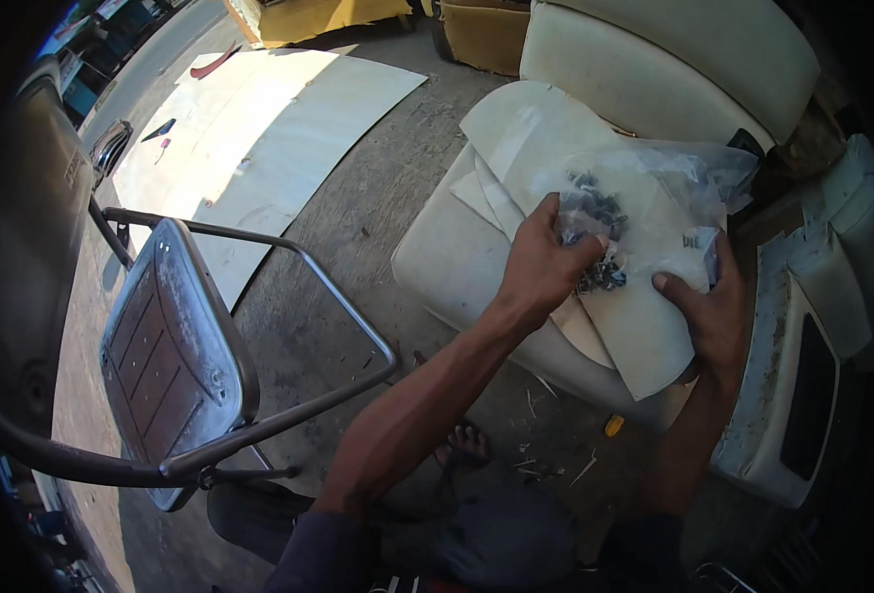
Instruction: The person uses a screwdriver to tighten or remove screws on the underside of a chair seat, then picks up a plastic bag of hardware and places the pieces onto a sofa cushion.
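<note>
A clear plastic bag (669,176) lies over cream-coloured cut sheets (639,346) on a cream padded seat (437,237). Inside it, several small dark pieces, too small to name, are bunched toward the left. My left hand (545,262) is closed on the bag's left side, its thumb beside the dark pieces. At the opposite side, my right hand (708,311) grips the bag's right edge, with the fingers partly hidden behind the plastic and the thumb in front.
A metal folding chair (175,346) stands at the left. Behind it, a large white sheet (259,148) covers part of the floor. Cream trim panels (802,385) lie at the right. A small yellow object (614,426) and thin scraps are on the floor near my foot (468,442).
</note>
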Motion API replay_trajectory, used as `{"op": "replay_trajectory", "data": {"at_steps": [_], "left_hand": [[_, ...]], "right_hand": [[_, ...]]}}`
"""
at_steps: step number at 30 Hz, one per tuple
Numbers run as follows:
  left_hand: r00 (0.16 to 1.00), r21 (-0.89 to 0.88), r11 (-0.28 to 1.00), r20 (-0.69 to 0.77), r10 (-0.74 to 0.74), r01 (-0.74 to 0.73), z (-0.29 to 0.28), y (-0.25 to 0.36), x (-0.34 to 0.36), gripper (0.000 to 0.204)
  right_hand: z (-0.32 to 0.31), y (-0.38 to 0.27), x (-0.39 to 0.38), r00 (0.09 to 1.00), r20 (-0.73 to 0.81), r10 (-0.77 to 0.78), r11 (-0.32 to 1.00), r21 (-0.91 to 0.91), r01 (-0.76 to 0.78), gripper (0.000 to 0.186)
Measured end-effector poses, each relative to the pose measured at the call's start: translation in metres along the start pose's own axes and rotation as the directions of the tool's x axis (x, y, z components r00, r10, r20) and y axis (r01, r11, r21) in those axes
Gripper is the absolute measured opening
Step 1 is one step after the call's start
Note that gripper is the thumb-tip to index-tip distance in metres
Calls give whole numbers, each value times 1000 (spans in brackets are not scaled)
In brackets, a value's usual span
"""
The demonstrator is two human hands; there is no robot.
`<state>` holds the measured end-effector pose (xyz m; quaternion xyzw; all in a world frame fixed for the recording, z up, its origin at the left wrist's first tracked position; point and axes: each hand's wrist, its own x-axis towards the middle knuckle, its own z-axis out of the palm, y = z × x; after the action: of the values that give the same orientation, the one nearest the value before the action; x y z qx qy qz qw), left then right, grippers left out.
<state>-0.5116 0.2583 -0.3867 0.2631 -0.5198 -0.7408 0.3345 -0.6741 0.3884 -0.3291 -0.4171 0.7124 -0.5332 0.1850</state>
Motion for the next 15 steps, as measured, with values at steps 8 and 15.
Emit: {"op": "replay_trajectory", "data": {"at_steps": [8,15], "left_hand": [[996,-540,838,-57,63,-84,-71,0,5,34],[986,-668,744,-107,-126,23,-151,-53,-20,47]], "right_hand": [[-88,-35,-43,945,-282,-165,889,-459,18,77],[-180,23,-138,660,-725,-195,898,-403,-178,61]]}}
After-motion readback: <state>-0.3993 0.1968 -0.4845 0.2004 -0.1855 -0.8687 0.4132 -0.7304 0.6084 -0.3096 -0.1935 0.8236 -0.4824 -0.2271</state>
